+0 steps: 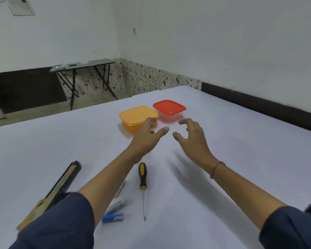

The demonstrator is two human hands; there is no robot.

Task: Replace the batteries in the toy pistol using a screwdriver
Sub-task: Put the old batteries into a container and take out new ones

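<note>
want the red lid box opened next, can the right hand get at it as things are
Probably yes. The right hand is open just short of the red-lidded box, with only bare tablecloth between them; the yellow box sits aside, at the left hand.

Both arms are extended over the white table point(250, 144). The left hand point(147, 136) is spread, its fingertips in front of the yellow box point(133, 117); contact cannot be confirmed. The right hand point(193, 137), fingers loosely bent and holding nothing, is just short of the red-lidded box point(169, 107). The screwdriver point(142, 180), batteries point(113, 218) and toy pistol point(62, 186) lie near the table's near edge, the pistol partly under the left sleeve point(61, 223).
</note>
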